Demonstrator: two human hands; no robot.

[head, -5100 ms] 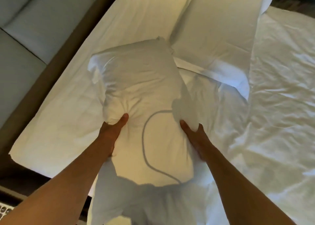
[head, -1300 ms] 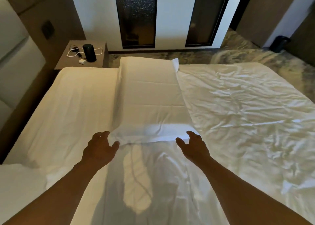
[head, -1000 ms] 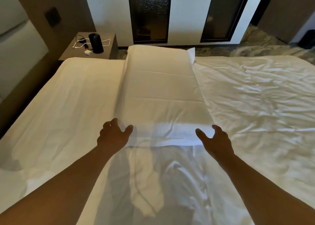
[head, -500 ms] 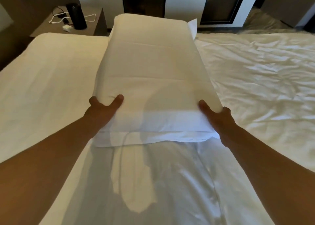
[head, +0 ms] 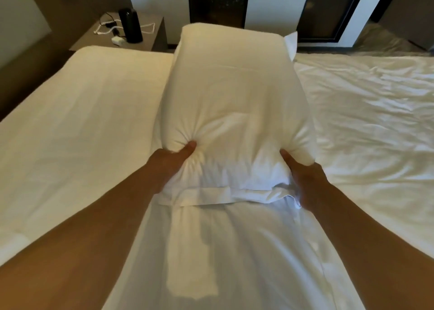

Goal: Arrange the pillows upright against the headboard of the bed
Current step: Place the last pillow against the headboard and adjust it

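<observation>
Both hands are gripping the near end of a white pillow point(head: 232, 112) over the middle of the bed point(head: 82, 126). The left hand point(head: 172, 155) is clamped on the pillow's near left corner, its thumb pressing into the top so that the fabric is puckering in folds around it. The right hand point(head: 305, 178) is clamped on the near right corner, thumb digging in along the side, with the remaining fingers hidden underneath. The pillow is lying lengthwise away from the person, its near end bunching and bulging between the two grips, and the flat hem of its case is hanging just below the hands. Whether the far end is resting on the mattress or lifting clear cannot be told from this angle.

The bed sheet is lying smooth to the left of the pillow and rumpled to the right. A shadow of the arms is falling across the sheet below the pillow.

Beyond the left corner of the bed, a nightstand point(head: 155, 31) is standing against the wall, carrying a dark cylinder point(head: 130, 26), a white cord point(head: 148, 27) and a small white plug point(head: 117, 41). Part of a padded headboard point(head: 18, 20) is showing at the far left edge, well apart from the pillow. Dark window panels point(head: 217, 2) are showing behind the pillow's far end.
</observation>
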